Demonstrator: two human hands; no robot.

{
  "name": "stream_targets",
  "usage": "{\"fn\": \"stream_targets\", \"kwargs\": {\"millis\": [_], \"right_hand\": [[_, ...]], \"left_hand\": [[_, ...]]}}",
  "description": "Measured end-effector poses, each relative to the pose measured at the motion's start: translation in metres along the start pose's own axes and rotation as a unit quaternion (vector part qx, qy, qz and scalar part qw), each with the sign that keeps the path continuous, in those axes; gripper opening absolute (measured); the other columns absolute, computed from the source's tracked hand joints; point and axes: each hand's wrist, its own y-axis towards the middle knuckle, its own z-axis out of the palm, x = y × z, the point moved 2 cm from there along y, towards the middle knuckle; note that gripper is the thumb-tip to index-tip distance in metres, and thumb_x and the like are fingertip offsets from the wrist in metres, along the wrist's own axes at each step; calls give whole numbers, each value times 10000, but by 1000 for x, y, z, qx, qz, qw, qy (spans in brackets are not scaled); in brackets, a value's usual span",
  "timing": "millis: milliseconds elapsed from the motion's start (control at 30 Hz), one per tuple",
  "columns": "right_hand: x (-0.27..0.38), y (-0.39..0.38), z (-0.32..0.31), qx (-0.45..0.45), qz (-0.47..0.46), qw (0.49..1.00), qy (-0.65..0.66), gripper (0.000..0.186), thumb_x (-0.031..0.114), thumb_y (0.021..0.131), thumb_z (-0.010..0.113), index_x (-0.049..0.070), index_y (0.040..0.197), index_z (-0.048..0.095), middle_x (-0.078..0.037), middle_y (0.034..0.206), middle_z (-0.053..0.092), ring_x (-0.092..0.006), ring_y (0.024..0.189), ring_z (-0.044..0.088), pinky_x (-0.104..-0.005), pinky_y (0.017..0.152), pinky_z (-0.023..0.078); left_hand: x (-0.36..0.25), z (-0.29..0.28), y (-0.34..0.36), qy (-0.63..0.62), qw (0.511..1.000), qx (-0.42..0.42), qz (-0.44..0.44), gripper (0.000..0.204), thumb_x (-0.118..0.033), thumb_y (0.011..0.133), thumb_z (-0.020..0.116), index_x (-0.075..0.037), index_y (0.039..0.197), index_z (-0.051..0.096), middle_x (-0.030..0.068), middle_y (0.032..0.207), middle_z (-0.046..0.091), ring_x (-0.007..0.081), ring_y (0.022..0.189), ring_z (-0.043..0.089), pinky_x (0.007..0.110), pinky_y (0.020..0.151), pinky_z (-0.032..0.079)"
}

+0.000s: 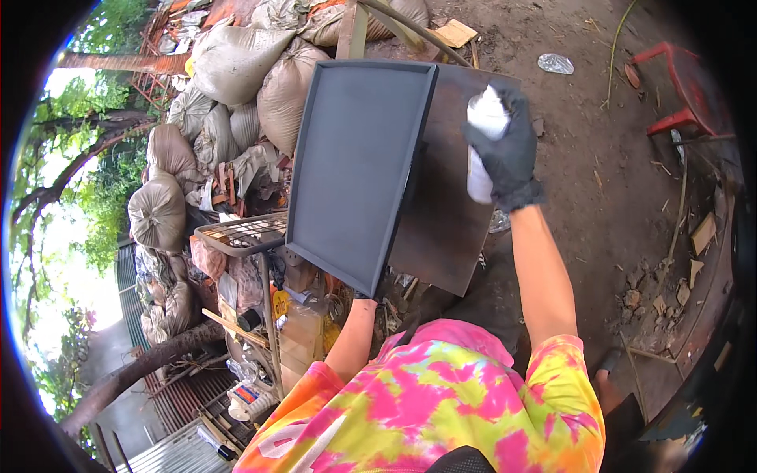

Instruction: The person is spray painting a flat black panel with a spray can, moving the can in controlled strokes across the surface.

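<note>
A dark grey rectangular tray (355, 158) with a raised rim is held up at a tilt in front of me. My left hand (366, 298) is at its near edge, mostly hidden under it, and appears to hold it from below; the fingers do not show. To the right, my right hand (512, 154), in a black glove, is wrapped around a white spray can (479, 177) held upright. The can is apart from the tray. Beneath both lies a brown flat board (441, 236), partly covered by the tray.
Stuffed sacks (236, 67) are piled at the far left. A metal wire rack (244, 232) stands left of the tray, with clutter below it. At the far right is a red plastic chair (686, 87) on bare dirt ground. Tree branches (150, 347) cross the left side.
</note>
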Motion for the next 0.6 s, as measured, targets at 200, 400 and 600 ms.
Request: {"fn": "stream_targets", "kwargs": {"millis": [200,400,600], "right_hand": [[44,-186,-15,261,-47,964,-29,689,117,740,851,86,1367,566,-140,1262,637,-304,1150,655,-395,988,531],[78,-118,-131,-268,250,913,176,488,141,870,770,46,1306,571,-70,1095,653,-249,927,698,-414,861,614],[101,-165,-97,-46,24,999,15,504,119,850,765,41,1305,561,-136,1221,604,-266,1109,631,-435,1001,522]], "left_hand": [[35,11,-2,-135,966,-98,-199,568,-435,1085,488,-98,1540,438,93,1563,488,285,1440,455,480,1190,391],[30,16,5,-141,955,-173,-197,504,-394,1026,647,-90,1422,579,78,1410,641,269,1296,596,462,1125,462],[9,-17,23,-123,963,-214,-111,418,-347,1049,608,-93,1381,610,50,1351,670,220,1193,655,415,1011,532]]}}
